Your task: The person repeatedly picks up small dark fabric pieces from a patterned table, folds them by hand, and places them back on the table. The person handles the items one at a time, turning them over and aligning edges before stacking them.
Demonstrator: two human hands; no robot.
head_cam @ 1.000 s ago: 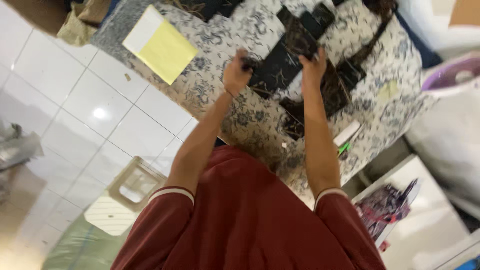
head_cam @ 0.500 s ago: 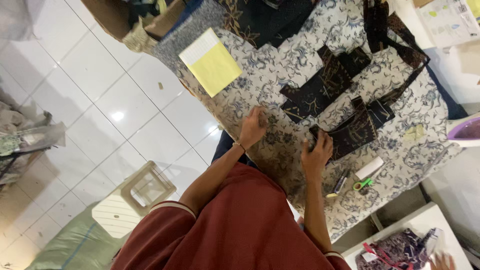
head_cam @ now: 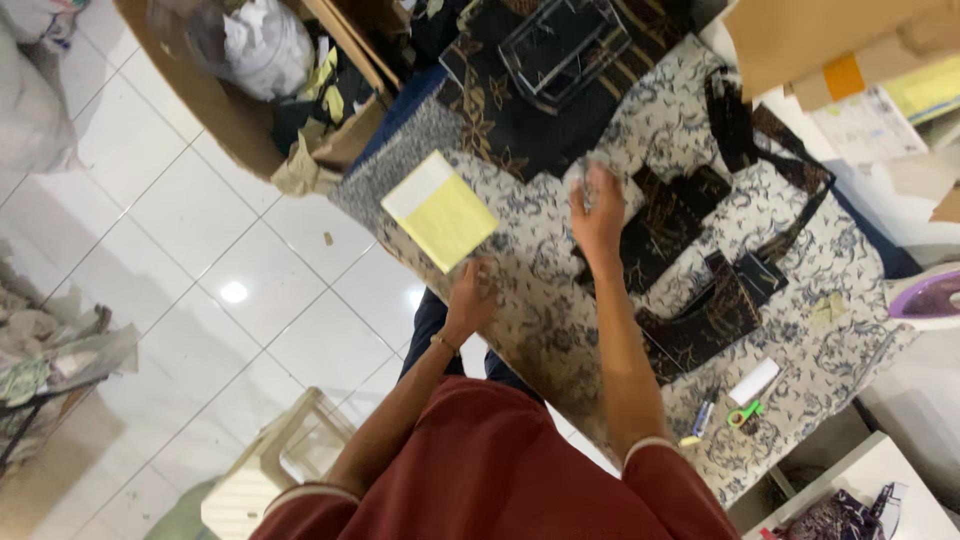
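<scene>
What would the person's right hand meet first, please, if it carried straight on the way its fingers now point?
Probably the large black patterned cloth just beyond the right hand, then the dark wire basket on it; depth is hard to judge.

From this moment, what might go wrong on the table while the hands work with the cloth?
1. The yellow pad lies at the table's edge beside the left hand; a nudge may push it onto the floor.
2. The right hand reaches over the dark cloth pieces; the forearm may drag them out of place.
3. The small green scissors lie near the front edge and may be knocked off.
</scene>
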